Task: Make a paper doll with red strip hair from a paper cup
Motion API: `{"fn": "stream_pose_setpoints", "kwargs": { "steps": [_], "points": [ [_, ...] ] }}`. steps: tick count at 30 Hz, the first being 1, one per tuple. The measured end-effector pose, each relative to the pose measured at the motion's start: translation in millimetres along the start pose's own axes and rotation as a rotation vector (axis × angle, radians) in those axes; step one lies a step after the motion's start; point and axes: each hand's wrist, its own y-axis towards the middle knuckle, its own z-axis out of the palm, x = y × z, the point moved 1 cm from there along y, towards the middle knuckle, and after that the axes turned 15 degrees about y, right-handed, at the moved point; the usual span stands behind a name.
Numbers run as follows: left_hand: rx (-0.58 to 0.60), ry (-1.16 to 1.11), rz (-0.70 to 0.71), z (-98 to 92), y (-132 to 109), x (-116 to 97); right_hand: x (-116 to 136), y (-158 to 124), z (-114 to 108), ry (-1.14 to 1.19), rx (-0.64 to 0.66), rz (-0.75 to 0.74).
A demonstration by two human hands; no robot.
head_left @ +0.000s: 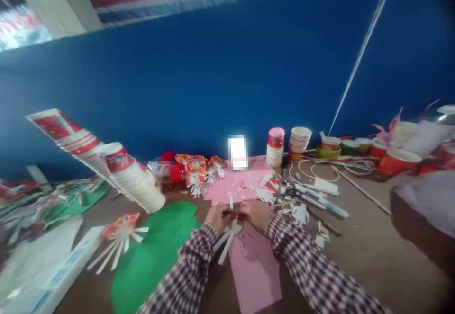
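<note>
Head view. Left hand [217,217] and right hand [256,213], both closed, pinch the cut paper cup [231,232] at six o'clock, above the pink sheet [254,269]. Green sheet [156,252] at eight o'clock. Likely risk: uneven pulling tears its thin strips.

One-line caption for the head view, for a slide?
Left hand and right hand pinch a strip-cut paper cup over pink paper on a cluttered craft table.

Matt paper is seen in the pink sheet [254,266], green sheet [152,252] and white cut-out [231,232]; the sleeves [305,262] are cloth.
</note>
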Motion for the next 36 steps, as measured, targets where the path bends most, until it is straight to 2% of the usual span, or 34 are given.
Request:
{"fn": "stream_pose_setpoints", "kwargs": {
  "steps": [6,10,16,18,22,28,32,36],
  "points": [
    [-0.044,-0.012,-0.008,-2.5,-10,-5,-3,-11,-8,-0.033,-0.092,0.041],
    [-0.035,-0.016,0.036,-8.8,-10,-8,-10,-14,-16,-0.056,-0.128,0.044],
    [-0.017,0.022,0.065,-21.0,-9,-9,-16,-13,-13,-0.078,-0.149,0.094],
    [-0.047,0.064,0.027,-25.3,-7,-7,-16,-13,-12,-0.09,-0.15,0.118],
    [-0.082,0.202,-0.163,-30.3,1,-4,-16,-14,-13,-0.116,-0.148,0.162],
    [0.116,0.353,-0.375,-25.1,22,-10,-14,-13,-9,-0.158,-0.14,0.193],
    [0.198,0.324,-0.366,-21.8,28,-12,-12,-13,-9,-0.182,-0.141,0.199],
    [0.168,0.342,-0.376,-21.2,26,-10,-11,-13,-10,-0.191,-0.139,0.205]
  ]
}}
